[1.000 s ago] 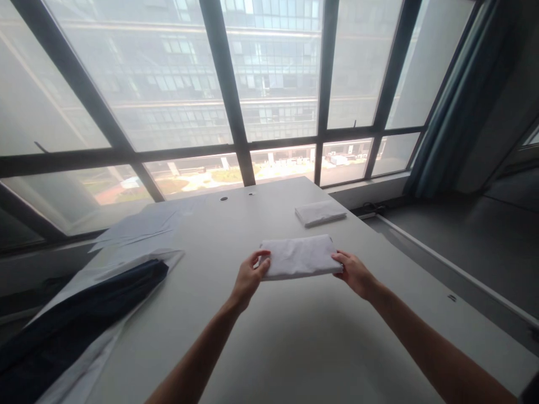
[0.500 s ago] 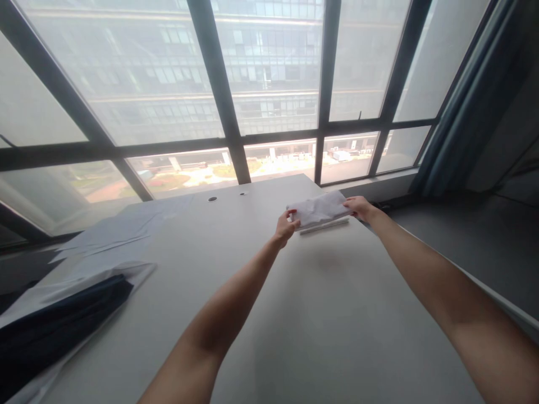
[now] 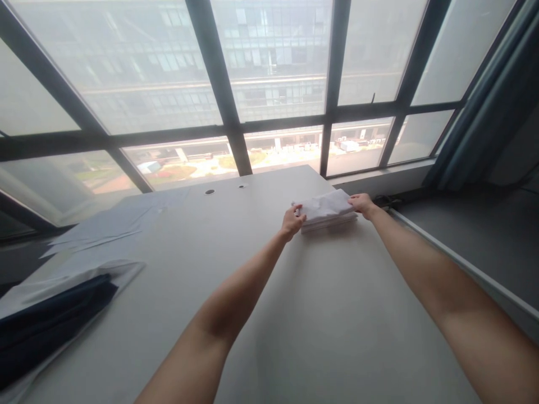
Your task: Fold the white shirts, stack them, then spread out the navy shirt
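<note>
A folded white cloth (image 3: 326, 206) with soft creases is held at both ends near the table's far right corner. My left hand (image 3: 292, 221) pinches its left end between thumb and fingers. At the right end, my right hand (image 3: 361, 204) grips the edge. Directly beneath lies a low white folded stack (image 3: 330, 223), of which only the front edge shows. The cloth rests on or just above this stack; I cannot tell which.
A white table (image 3: 236, 252) spreads before me. On its left are thin white sheets (image 3: 101, 227) and a dark folded fabric (image 3: 54, 320) over white material. Two cable holes (image 3: 209, 192) sit near the far edge. Beyond are framed windows (image 3: 269, 73) and a blue curtain (image 3: 480, 112).
Both hands have brought the folded cloth down over the stack and squared it up closer with it. The view has shifted slightly, and both hands keep their hold.
</note>
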Demonstrator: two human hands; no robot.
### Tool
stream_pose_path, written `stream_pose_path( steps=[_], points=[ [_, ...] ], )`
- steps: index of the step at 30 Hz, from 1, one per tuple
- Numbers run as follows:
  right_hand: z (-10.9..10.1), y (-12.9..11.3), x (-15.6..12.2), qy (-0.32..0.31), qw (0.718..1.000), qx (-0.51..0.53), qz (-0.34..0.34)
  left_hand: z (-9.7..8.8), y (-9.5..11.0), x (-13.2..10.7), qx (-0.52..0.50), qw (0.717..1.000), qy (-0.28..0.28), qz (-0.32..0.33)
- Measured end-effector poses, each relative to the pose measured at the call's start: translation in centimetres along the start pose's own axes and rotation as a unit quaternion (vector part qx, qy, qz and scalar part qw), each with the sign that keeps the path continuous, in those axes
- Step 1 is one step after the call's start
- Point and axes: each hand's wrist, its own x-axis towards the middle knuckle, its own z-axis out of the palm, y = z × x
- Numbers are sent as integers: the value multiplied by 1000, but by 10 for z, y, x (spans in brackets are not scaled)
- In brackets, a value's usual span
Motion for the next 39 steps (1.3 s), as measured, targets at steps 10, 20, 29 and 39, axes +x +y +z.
stream_pose_path(
  steps=[10, 20, 29, 39],
  points=[
    [1, 4, -23, 93, 945, -278, -146, 6, -17, -15, 136, 989, 51, 23],
    [84, -6, -174, -1, 876, -296, -380, -33, -40, -67, 157, 965, 173, 119],
    [130, -1, -288, -102, 916, -113, -371, -121, -43, -162, 266, 941, 160, 134],
    [142, -17, -365, -124, 960, 172, -181, -175, -41, -288, 280, 933, 195, 113]
  ],
)
